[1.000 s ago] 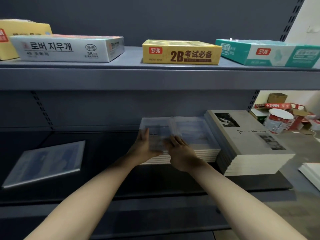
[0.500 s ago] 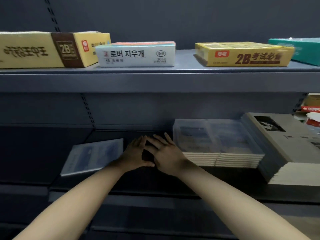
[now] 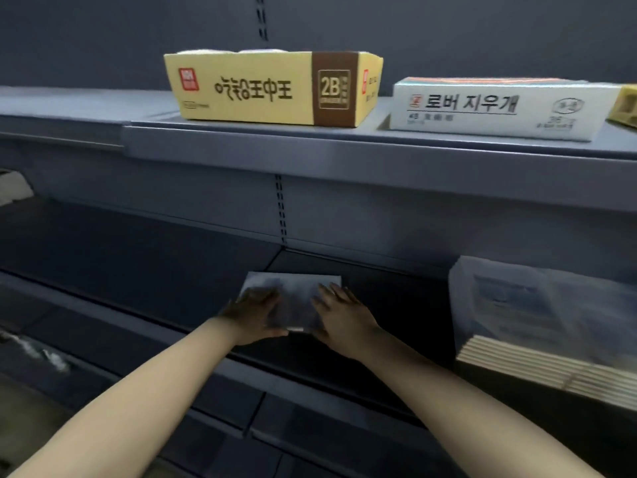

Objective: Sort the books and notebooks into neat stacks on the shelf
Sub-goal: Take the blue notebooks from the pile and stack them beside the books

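A single blue-grey notebook (image 3: 296, 298) lies flat on the dark lower shelf (image 3: 155, 270). My left hand (image 3: 253, 313) rests flat on the notebook's left part, with its thumb along the near edge. My right hand (image 3: 339, 313) lies on the right part with its fingers spread. To the right stands a stack of the same notebooks (image 3: 551, 326) in clear wrap, apart from both hands.
The upper shelf (image 3: 344, 150) carries a yellow 2B box (image 3: 272, 88), a white box with Korean lettering (image 3: 496, 108) and the corner of another yellow box (image 3: 625, 105). A slotted upright (image 3: 281, 208) runs down the back panel.
Both hands left the wrapped stack and moved left across the shelf. They now lie on the single notebook. The view has swung left with them.
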Motion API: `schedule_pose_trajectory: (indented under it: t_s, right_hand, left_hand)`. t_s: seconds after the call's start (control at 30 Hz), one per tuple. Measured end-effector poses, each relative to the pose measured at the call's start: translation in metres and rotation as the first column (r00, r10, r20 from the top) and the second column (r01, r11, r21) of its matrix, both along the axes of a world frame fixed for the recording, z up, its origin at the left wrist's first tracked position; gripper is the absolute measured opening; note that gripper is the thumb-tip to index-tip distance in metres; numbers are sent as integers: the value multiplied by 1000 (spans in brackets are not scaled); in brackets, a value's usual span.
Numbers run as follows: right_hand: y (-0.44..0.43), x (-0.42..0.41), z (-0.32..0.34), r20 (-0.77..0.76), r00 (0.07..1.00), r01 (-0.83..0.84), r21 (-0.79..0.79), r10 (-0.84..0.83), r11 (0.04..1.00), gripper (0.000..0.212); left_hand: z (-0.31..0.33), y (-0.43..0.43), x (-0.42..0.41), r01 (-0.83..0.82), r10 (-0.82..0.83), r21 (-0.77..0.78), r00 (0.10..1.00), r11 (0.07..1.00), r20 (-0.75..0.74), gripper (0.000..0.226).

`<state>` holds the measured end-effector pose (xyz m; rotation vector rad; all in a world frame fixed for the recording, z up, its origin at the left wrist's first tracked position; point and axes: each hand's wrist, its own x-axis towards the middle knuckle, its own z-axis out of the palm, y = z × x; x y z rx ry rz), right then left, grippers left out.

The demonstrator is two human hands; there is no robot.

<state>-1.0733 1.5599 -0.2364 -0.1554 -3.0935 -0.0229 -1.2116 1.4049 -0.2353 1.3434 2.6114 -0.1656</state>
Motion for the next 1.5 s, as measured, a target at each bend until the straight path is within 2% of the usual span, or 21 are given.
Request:
schedule_pose_trajectory:
  t_s: [0.13, 0.2, 0.4, 0.47, 0.57, 0.67, 0.73, 0.87, 0.97, 1.13, 1.3, 1.5]
  right_hand:
    - [-19, -31, -14, 74, 997, -16, -13, 17, 1000, 73]
    - [-27, -43, -18, 85, 996, -10, -23, 12, 1000, 69]
    - [-34, -61, -7, 144, 988, -63, 60, 54, 996, 52]
    - [-35, -61, -6, 136, 988, -73, 37, 67, 997, 41]
    - [-38, -60, -2, 132, 990, -51, -19, 53, 999, 39]
    - [-39, -59, 11, 238, 970, -61, 36, 51, 997, 58]
    - [-39, -54, 17, 257, 963, -112, 93, 85, 989, 65]
    - [-34, -36, 18, 188, 976, -125, 60, 112, 990, 58]
    - [-33, -22, 14, 171, 980, -110, 24, 105, 994, 57]
    - [-32, 2, 12, 154, 986, -51, -125, 70, 991, 44]
    - [-34, 32, 22, 240, 966, -28, -283, 99, 959, 39]
    - [-33, 70, -1, 122, 979, -141, -153, 160, 978, 69]
  left_hand:
    - [-5, -14, -13, 67, -69, -24, 994, 997, -87, 83]
    - [-10, -15, -16, 96, -97, -13, 986, 995, -134, 79]
    - [-11, -15, -19, 76, -72, 31, 990, 997, -120, 74]
    - [-2, -16, -19, 60, -55, 75, 996, 995, -73, 70]
    - [10, -20, -23, -11, -7, 178, 995, 984, 101, 52]
    - [11, -27, -22, -43, 22, 162, 991, 986, 131, 41]
    - [7, -29, -20, -64, 48, 160, 994, 985, 102, 37]
    - [9, -33, -9, -18, 23, 142, 999, 990, -40, 38]
    - [17, -32, 8, -2, 10, 134, 998, 991, -64, 39]
    - [24, -25, 34, 1, 1, 20, 994, 1000, -106, 45]
    - [33, -11, 74, 8, -9, -19, 998, 1000, -66, 43]
    - [24, -13, 126, 73, -94, -103, 973, 992, -212, 45]
